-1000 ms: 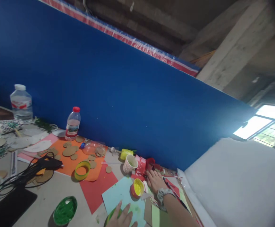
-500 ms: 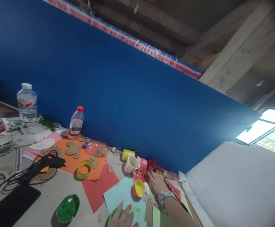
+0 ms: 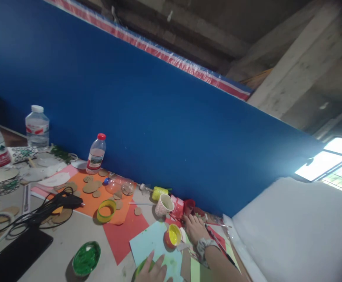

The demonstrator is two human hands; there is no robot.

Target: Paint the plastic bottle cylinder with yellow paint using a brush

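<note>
My right hand, with a grey scrunchie at the wrist, reaches among small items beside a red cup; its fingertips are partly hidden, so any hold is unclear. At the bottom edge my left hand has its fingers spread over a green round object on light blue paper. Between the hands stands a small cup of yellow paint. A patterned paper cup leans behind it. Green paint fills a dish to the left.
Bottles stand by the blue partition. Cardboard discs and a tape roll lie on orange paper. Black cables and a black phone are at left. A brush lies near my right hand.
The view has shifted very slightly, so the items at left sit a little further right. Both hands have stayed nearly in place.
</note>
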